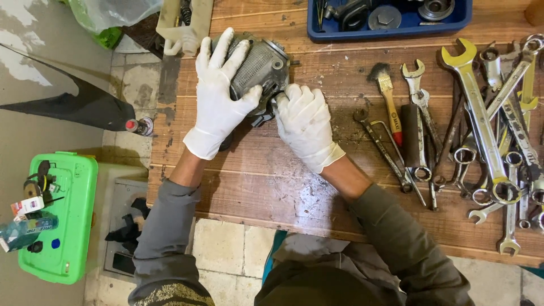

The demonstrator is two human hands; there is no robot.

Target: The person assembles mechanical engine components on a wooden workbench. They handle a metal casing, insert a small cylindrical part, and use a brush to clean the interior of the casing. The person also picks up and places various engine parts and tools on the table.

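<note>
Two gloved hands, left hand (pixel 220 96) and right hand (pixel 304 123), both gripping a gray metal engine part (pixel 260 71), wrenches (pixel 487 130) lying far right.

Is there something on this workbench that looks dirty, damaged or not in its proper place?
Nothing looks broken. The wooden bench has dark greasy stains around the grey metal part that the left hand and right hand grip. The wrenches lie in a loose overlapping heap, not sorted.
</note>
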